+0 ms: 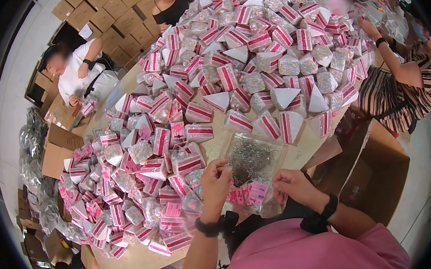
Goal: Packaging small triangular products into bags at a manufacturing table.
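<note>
Head view: left hand (214, 180) and right hand (293, 185) both pinch a clear flat plastic bag with a pink header card (248, 171); bag's long axis runs toward 12 o'clock; hands at 9 and 3, equally near; wedge-shaped pink boxes (231, 78) pile the desk (134, 262) beyond.

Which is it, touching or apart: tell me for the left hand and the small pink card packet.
Touching. The head view shows the left hand pinching the left edge of the small pink card packet, with no gap, while the right hand holds the opposite side.
</note>
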Action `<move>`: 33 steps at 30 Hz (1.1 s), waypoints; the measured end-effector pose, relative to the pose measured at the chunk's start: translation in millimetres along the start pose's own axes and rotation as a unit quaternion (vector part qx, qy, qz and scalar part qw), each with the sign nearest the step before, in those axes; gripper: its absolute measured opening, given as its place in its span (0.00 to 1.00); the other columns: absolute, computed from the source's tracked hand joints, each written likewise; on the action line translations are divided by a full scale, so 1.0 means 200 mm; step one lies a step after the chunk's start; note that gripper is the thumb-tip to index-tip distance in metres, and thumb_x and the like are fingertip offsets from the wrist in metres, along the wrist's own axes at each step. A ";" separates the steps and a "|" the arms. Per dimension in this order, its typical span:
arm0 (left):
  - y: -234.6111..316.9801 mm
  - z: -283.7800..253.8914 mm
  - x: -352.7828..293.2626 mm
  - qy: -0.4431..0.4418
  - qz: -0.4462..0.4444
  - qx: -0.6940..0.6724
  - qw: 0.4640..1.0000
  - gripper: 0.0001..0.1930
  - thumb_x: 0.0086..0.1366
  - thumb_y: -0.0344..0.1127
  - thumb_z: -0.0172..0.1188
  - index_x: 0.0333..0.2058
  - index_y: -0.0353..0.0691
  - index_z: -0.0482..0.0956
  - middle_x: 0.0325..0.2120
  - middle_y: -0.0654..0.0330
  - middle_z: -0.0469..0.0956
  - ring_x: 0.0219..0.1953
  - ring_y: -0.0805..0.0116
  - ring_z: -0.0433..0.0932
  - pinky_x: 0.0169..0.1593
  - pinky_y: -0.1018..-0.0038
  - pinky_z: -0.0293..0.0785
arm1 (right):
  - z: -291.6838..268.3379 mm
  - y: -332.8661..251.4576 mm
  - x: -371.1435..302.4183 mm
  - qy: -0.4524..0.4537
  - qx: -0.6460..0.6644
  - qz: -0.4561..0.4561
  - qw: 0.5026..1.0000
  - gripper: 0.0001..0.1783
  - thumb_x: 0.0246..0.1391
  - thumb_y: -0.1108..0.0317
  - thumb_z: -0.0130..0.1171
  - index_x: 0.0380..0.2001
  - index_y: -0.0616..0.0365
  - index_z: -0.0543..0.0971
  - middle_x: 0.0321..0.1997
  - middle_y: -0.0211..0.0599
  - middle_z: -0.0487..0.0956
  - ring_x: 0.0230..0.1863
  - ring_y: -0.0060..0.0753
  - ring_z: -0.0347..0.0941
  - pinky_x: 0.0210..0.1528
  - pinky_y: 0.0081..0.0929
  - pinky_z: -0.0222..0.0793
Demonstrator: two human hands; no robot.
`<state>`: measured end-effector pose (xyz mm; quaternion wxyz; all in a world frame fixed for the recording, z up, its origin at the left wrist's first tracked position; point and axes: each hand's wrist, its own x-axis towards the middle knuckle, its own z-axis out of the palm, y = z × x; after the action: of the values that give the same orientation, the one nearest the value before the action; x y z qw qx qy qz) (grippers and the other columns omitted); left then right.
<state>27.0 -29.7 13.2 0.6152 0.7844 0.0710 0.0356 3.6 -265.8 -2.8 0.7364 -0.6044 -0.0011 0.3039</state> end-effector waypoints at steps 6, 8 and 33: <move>0.02 0.02 -0.06 -0.025 -0.062 -0.265 0.962 0.13 0.60 0.23 0.57 0.44 0.33 0.71 0.24 0.62 0.74 0.25 0.78 0.72 0.30 0.82 0.70 | 0.06 -0.16 0.10 0.018 -0.022 -0.082 0.996 0.04 0.56 0.72 0.52 0.32 0.62 0.72 0.26 0.32 0.75 0.24 0.20 0.73 0.27 0.19 0.69; 0.05 0.03 -0.09 -0.037 -0.072 -0.316 0.945 0.14 0.60 0.23 0.57 0.44 0.33 0.71 0.25 0.62 0.75 0.25 0.78 0.72 0.31 0.82 0.70 | 0.10 -0.18 0.15 0.031 -0.032 -0.136 0.990 0.04 0.55 0.74 0.53 0.35 0.62 0.72 0.28 0.31 0.75 0.25 0.19 0.73 0.28 0.18 0.69; -0.06 0.03 -0.25 -0.229 -0.253 -0.492 0.801 0.08 0.63 0.31 0.58 0.39 0.37 0.73 0.25 0.62 0.75 0.26 0.71 0.75 0.32 0.77 0.71 | 0.22 -0.15 0.08 0.011 -0.287 -0.351 0.891 0.04 0.48 0.75 0.57 0.30 0.59 0.77 0.28 0.41 0.71 0.29 0.43 0.70 0.33 0.31 0.66</move>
<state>-22.9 -41.6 1.9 0.9040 0.3155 0.0970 -0.2718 13.6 -223.0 30.1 0.5896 -0.7530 -0.2922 0.0055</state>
